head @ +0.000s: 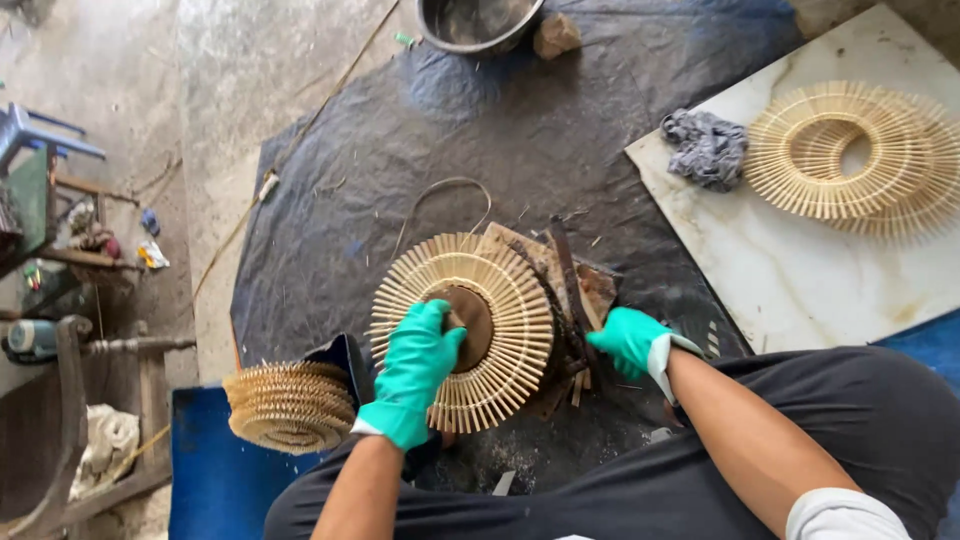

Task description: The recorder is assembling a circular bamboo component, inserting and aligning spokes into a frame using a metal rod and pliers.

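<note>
A round ring of radiating bamboo sticks [500,300] lies on a wooden block [598,285] in front of me. My left hand [418,365], in a green glove, grips the ring's near-left side, thumb at its brown centre. My right hand [630,340], also gloved in green, is closed around the handle of a dark knife [567,270] that lies along the block at the ring's right edge.
A stack of similar bamboo rings [290,405] sits at lower left on a blue mat. More rings [850,150] and a grey rag [706,148] lie on a white marble slab [800,270]. A metal basin [478,22] stands at the top, on dark plastic sheeting [480,130].
</note>
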